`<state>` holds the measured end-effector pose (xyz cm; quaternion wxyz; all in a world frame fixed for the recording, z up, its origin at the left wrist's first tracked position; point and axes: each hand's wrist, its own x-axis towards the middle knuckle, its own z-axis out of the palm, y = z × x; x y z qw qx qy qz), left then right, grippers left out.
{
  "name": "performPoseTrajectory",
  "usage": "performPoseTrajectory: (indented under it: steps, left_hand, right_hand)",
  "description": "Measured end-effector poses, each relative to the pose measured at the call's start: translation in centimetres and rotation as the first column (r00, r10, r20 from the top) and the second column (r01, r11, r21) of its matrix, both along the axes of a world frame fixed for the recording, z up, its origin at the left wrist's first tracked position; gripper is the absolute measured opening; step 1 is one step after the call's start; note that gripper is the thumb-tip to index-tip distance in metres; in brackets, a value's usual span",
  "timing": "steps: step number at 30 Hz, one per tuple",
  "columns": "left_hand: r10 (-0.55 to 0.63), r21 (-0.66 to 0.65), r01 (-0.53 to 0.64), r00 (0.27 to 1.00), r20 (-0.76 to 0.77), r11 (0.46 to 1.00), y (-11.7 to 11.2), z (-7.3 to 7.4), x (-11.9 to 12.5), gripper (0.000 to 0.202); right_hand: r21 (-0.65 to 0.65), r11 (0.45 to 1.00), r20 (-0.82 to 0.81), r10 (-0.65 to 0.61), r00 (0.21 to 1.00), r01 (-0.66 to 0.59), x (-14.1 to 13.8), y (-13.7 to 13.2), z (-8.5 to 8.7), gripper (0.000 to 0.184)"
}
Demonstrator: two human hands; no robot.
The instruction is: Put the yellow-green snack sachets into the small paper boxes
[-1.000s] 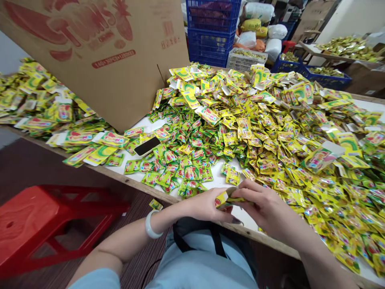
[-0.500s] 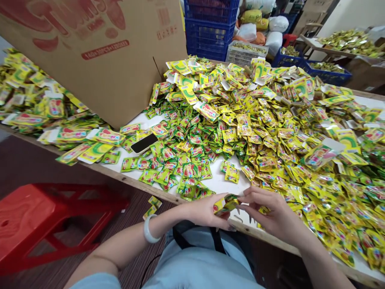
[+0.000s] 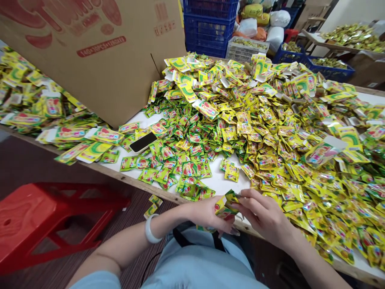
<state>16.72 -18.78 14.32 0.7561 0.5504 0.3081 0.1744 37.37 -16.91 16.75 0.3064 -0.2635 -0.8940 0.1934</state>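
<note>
My left hand (image 3: 207, 214) is curled around a small yellow-green carton (image 3: 225, 204) at the table's near edge. My right hand (image 3: 262, 214) pinches the carton's open end, with a green sachet at its fingertips. Both hands meet just in front of my body. A big heap of yellow-green sachets (image 3: 270, 136) covers the white table (image 3: 221, 184) beyond them. A small stack of sachets (image 3: 192, 188) lies just left of my hands.
A large cardboard box (image 3: 99, 52) stands at the back left. A black phone (image 3: 143, 142) lies among the sachets. Flat printed cartons (image 3: 90, 150) lie along the left edge. A red stool (image 3: 45, 220) sits on the floor. Blue crates (image 3: 210, 24) stand behind.
My hands have shifted slightly along the table edge. The right hand's fingers closed onto the carton's end with a sachet. The view drifted a little downward.
</note>
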Motion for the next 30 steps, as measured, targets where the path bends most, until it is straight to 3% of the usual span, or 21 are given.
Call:
performPoseTrajectory:
  steps: [3,9,14,16,19,24,27,30]
  left_hand:
    - [-0.05,-0.003,0.05,0.998,0.041,0.999,0.2,0.0,-0.1,0.032]
    - [-0.059,0.022,0.059,0.998,0.012,0.998,0.4,0.7,-0.1,0.046]
    - [-0.006,-0.091,0.006,1.0,0.001,0.996,-0.1,-0.4,0.2,0.049]
    - [0.034,-0.123,-0.031,0.999,0.018,0.992,-0.4,-0.9,0.3,0.047]
    - [0.055,-0.106,-0.051,0.998,0.04,0.993,-0.5,-1.1,0.1,0.043]
    - [0.037,0.044,-0.04,0.998,0.054,0.998,-0.6,-0.4,-0.1,0.041]
    - [0.049,0.086,-0.05,0.999,0.019,0.995,-1.0,-0.3,0.2,0.052]
    - [0.062,0.067,-0.06,0.998,-0.032,0.996,-0.8,-0.1,0.1,0.055]
  right_hand:
    - [0.2,0.979,0.105,0.019,0.994,-0.039,0.4,0.0,-0.6,0.005]
    - [0.288,0.954,0.132,0.046,0.99,-0.083,0.5,0.5,-0.9,0.009]
    - [0.401,0.913,0.159,0.019,0.987,-0.082,0.0,0.3,-1.4,0.021]
    - [0.287,0.957,0.119,0.018,0.993,-0.052,-0.3,0.2,-1.2,0.02]
    - [-0.052,0.997,0.019,0.064,0.998,-0.063,-0.2,0.1,-0.2,0.019]
    - [-0.456,0.878,-0.066,0.127,0.99,-0.143,0.4,-0.8,0.5,0.018]
    - [-0.545,0.819,-0.081,0.162,0.984,-0.179,-0.5,-1.7,0.3,0.014]
    - [-0.479,0.866,-0.148,0.084,0.985,-0.145,-0.3,-1.8,0.8,0.018]
